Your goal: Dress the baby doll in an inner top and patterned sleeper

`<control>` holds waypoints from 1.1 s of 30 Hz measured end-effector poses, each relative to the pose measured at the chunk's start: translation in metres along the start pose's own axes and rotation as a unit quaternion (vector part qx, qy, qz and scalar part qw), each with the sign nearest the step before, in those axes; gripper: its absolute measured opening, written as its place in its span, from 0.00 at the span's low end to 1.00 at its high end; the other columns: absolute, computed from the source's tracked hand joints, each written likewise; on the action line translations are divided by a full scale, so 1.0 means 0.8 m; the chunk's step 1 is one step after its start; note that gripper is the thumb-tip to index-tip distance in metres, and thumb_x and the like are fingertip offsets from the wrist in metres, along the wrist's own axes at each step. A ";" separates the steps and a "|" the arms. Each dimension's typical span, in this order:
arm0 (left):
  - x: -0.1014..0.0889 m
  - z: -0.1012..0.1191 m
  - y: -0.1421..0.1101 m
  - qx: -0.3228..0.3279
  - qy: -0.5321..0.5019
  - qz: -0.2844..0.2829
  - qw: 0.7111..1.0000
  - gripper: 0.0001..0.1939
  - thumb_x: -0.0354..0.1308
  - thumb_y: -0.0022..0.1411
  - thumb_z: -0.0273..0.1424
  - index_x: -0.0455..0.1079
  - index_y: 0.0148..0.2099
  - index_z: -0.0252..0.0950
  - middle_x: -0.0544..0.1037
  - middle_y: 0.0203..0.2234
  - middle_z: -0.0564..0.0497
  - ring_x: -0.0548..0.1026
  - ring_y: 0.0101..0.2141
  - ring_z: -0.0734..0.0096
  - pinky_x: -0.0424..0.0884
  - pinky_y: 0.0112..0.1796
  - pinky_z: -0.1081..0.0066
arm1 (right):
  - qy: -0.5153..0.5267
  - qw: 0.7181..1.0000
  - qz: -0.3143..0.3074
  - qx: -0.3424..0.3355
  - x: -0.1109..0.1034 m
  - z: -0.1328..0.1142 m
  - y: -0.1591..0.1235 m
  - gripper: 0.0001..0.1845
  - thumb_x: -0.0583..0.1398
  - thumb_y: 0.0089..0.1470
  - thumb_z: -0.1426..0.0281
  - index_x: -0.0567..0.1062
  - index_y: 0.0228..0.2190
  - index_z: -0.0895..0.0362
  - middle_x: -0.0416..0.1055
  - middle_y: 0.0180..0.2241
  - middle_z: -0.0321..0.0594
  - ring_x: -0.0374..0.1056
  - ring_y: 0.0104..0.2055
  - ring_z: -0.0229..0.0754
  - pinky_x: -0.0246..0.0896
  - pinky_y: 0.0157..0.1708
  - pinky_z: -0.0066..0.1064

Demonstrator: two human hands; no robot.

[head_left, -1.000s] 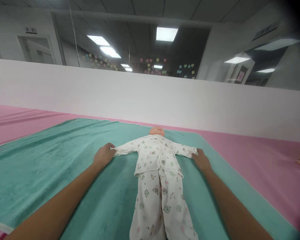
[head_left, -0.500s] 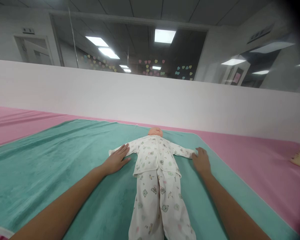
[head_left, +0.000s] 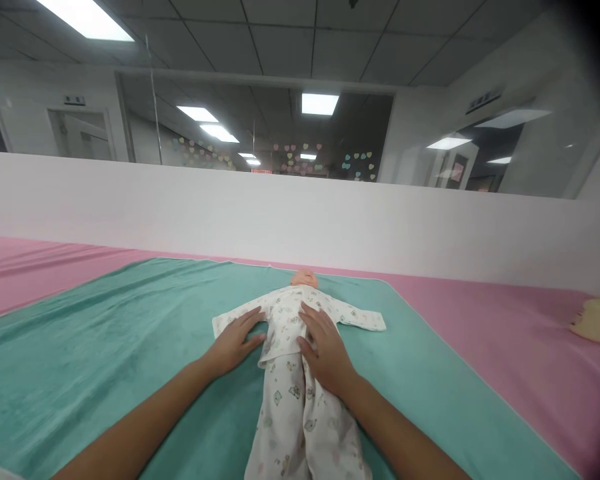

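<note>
Okay, I'm working over a doll with a pinkish head [head_left: 305, 278], which is lying on the teal plush blanket [head_left: 130, 340], its head towards the white wall [head_left: 280, 223]. It's wearing a white long-sleeved shirt with small printed figures [head_left: 283, 327] and matching white printed trousers [head_left: 283, 417]. Both sleeves are spreading outwards. My left hand [head_left: 230, 345] is lying open, fingers extended over the left sleeve and shirt side; my right hand [head_left: 327, 353] is reaching across the shirt front, also open, fingers slightly bent. Neither is gripping anything.

For good handling, I'm favouring flat, relaxed fingers and light, even contact, so the thin cloth isn't bunching or riding up. One hand should be steadying the fabric whenever the other is shifting it, and the fingertips should be staying clear of the front opening so they aren't snagging its edge.

Visibility: my right hand is hiding part of the shirt front and hem, plus the top of one trouser leg. I can't tell how hard either palm is pressing, or whether some fingers are just hovering. Trouser ends are running out of frame, no doll hands are showing at the cuffs, and a pale yellow object [head_left: 597, 320] is getting cut off at the right edge, unidentifiable.
</note>
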State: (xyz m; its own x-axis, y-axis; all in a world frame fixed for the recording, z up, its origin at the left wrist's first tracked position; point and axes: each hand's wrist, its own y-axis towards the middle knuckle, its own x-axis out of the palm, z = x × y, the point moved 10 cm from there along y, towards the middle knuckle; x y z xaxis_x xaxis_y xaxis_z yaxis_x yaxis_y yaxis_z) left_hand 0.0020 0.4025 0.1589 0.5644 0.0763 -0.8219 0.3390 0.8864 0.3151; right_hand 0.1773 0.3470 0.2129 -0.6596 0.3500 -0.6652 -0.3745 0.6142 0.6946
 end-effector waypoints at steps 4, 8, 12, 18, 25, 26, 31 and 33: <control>0.030 0.056 -0.009 0.050 -0.098 -0.047 0.993 0.34 0.44 0.61 0.48 0.42 0.65 0.44 0.39 0.64 0.54 0.41 0.62 0.61 0.44 0.61 0.61 | 0.042 0.997 -0.041 -0.046 0.002 -0.020 -0.008 0.26 0.49 0.57 0.68 0.55 0.57 0.53 0.55 0.58 0.40 0.51 0.60 0.43 0.50 0.58 0.45; 0.049 0.071 -0.022 0.029 -0.151 -0.096 0.983 0.34 0.46 0.60 0.47 0.40 0.65 0.45 0.32 0.64 0.56 0.36 0.62 0.61 0.42 0.61 0.61 | 0.093 0.989 -0.084 -0.082 0.004 -0.052 -0.025 0.26 0.50 0.55 0.69 0.57 0.56 0.53 0.61 0.54 0.40 0.56 0.57 0.41 0.54 0.56 0.40; 0.057 0.074 -0.047 -0.039 -0.213 -0.132 0.967 0.35 0.47 0.61 0.45 0.36 0.65 0.49 0.42 0.63 0.59 0.45 0.62 0.64 0.48 0.60 0.64 | 0.132 0.972 -0.153 -0.118 0.004 -0.085 -0.048 0.20 0.52 0.55 0.69 0.66 0.50 0.53 0.65 0.51 0.37 0.59 0.54 0.37 0.53 0.56 0.33; 0.051 0.078 -0.100 -0.088 -0.135 -0.015 0.987 0.26 0.49 0.59 0.38 0.54 0.60 0.50 0.57 0.59 0.57 0.57 0.58 0.62 0.54 0.59 0.62 | 0.162 0.956 -0.190 -0.151 -0.010 -0.099 -0.074 0.17 0.51 0.56 0.69 0.67 0.47 0.54 0.67 0.50 0.35 0.59 0.54 0.32 0.41 0.60 0.29; 0.060 0.150 -0.159 0.108 -0.022 -0.013 0.994 0.34 0.54 0.57 0.33 0.44 0.62 0.56 0.53 0.60 0.56 0.56 0.58 0.62 0.62 0.55 0.61 | 0.084 0.935 -0.211 -0.273 0.004 -0.117 -0.114 0.14 0.47 0.59 0.68 0.68 0.44 0.53 0.71 0.43 0.33 0.59 0.52 0.32 0.37 0.61 0.30; 0.060 0.157 -0.161 0.128 0.006 -0.014 0.992 0.36 0.55 0.56 0.31 0.43 0.63 0.54 0.53 0.60 0.54 0.56 0.58 0.61 0.62 0.55 0.59 | 0.069 0.933 -0.227 -0.270 0.004 -0.118 -0.116 0.15 0.46 0.60 0.69 0.67 0.45 0.54 0.70 0.44 0.33 0.58 0.52 0.32 0.37 0.61 0.30; 0.061 0.178 -0.153 0.204 0.133 0.016 0.970 0.44 0.59 0.47 0.28 0.44 0.64 0.40 0.56 0.59 0.47 0.53 0.59 0.56 0.62 0.54 0.57 | 0.028 0.941 -0.270 -0.204 -0.013 -0.108 -0.118 0.19 0.54 0.53 0.64 0.67 0.45 0.59 0.67 0.47 0.41 0.58 0.54 0.38 0.43 0.60 0.33; 0.058 0.184 -0.151 0.219 0.162 0.026 0.962 0.41 0.57 0.46 0.25 0.49 0.62 0.39 0.56 0.59 0.47 0.52 0.59 0.55 0.61 0.54 0.55 | 0.006 0.956 -0.239 -0.168 -0.025 -0.093 -0.123 0.18 0.55 0.50 0.71 0.67 0.45 0.58 0.67 0.48 0.42 0.58 0.54 0.39 0.44 0.60 0.36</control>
State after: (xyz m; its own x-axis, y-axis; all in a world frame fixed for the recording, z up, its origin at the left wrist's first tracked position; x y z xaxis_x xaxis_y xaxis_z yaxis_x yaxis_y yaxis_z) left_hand 0.0976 0.2318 0.1525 0.3503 0.3167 -0.8815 0.6408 0.6053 0.4721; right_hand 0.1787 0.2267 0.1787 -0.3676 0.0762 -0.9269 -0.8225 0.4385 0.3622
